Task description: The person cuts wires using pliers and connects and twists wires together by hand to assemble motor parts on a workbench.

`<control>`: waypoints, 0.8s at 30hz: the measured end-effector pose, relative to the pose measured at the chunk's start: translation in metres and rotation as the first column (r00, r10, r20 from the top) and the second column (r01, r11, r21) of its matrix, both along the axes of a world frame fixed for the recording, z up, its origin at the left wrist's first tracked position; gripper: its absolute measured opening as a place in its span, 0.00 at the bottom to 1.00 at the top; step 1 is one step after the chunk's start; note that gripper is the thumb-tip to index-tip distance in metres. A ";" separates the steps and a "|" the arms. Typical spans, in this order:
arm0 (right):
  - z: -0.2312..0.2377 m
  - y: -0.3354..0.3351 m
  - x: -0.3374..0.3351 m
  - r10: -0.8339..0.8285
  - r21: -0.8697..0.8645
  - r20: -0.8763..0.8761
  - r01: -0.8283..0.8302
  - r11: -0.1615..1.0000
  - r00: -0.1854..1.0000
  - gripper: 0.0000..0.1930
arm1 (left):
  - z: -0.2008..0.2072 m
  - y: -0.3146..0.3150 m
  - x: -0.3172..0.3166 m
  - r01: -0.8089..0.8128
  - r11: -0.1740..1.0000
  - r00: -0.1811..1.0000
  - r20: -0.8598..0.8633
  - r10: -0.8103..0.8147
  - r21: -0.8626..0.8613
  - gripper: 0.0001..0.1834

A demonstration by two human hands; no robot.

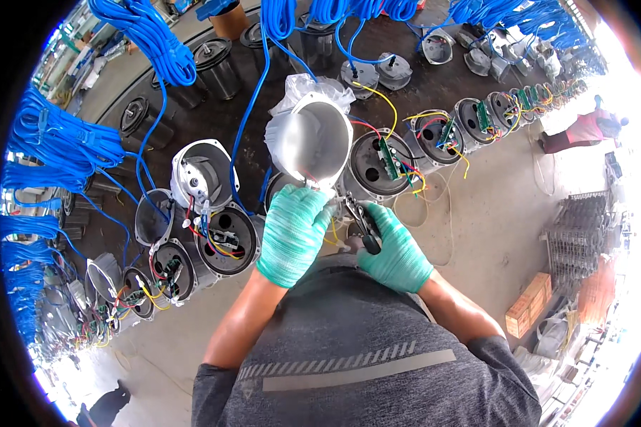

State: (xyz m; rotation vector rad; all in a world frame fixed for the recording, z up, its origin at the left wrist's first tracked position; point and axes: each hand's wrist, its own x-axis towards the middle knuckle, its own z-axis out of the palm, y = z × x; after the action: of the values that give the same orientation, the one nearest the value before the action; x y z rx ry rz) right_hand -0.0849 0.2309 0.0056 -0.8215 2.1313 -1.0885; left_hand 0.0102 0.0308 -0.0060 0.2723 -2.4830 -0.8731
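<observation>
Both my hands wear green knit gloves and meet in front of my chest. My left hand (295, 235) is closed, its fingertips at the near rim of a silvery round metal housing (313, 146). What those fingers pinch is too small to make out. My right hand (397, 252) is wrapped round dark-handled pliers (364, 226), whose jaws point up and left toward the left fingertips. The housing's open mouth faces me, with crumpled clear plastic (310, 91) behind it. To its right sits a round motor unit with a green circuit board (389, 158) and coloured wires.
Coiled blue cables (68, 139) hang at the left and along the far side. More motor units with boards (434, 135) line the bench's near edge, left and right. Dark cylinders (217, 67) stand farther back. An orange-brown box (528, 304) lies on the floor; another person (584, 129) is at right.
</observation>
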 end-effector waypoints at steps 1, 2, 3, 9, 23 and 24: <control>0.000 -0.002 0.001 -0.003 0.001 0.000 0.003 1.000 1.000 0.39 | -0.001 0.000 0.000 0.003 1.000 1.000 0.000 -0.003 0.001 0.15; 0.000 -0.003 0.003 -0.015 -0.004 0.032 0.015 1.000 0.999 0.40 | -0.002 0.000 -0.001 0.009 0.999 0.999 -0.047 -0.011 -0.043 0.13; 0.000 -0.004 0.003 -0.028 -0.008 0.063 0.029 1.000 0.998 0.40 | -0.003 0.001 -0.002 0.015 0.996 0.995 -0.093 -0.023 -0.085 0.11; -0.004 -0.006 0.008 -0.027 -0.038 0.118 0.032 0.999 0.993 0.42 | 0.002 0.002 0.000 0.004 0.999 1.000 -0.010 -0.004 -0.034 0.12; -0.006 -0.019 0.011 0.048 0.058 -0.022 -0.046 0.997 0.999 0.38 | 0.001 0.001 0.000 0.001 0.997 1.000 -0.013 -0.002 -0.073 0.15; -0.003 -0.021 0.011 0.031 0.075 0.032 -0.033 0.997 0.999 0.35 | 0.000 0.002 -0.001 -0.015 0.995 1.000 -0.028 0.012 -0.101 0.15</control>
State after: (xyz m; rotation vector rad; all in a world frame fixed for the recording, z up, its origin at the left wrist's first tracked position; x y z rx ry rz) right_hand -0.0734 0.2103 0.0021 -0.7957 2.1128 -0.9922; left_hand 0.0094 0.0323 -0.0062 0.2408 -2.4882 -0.7382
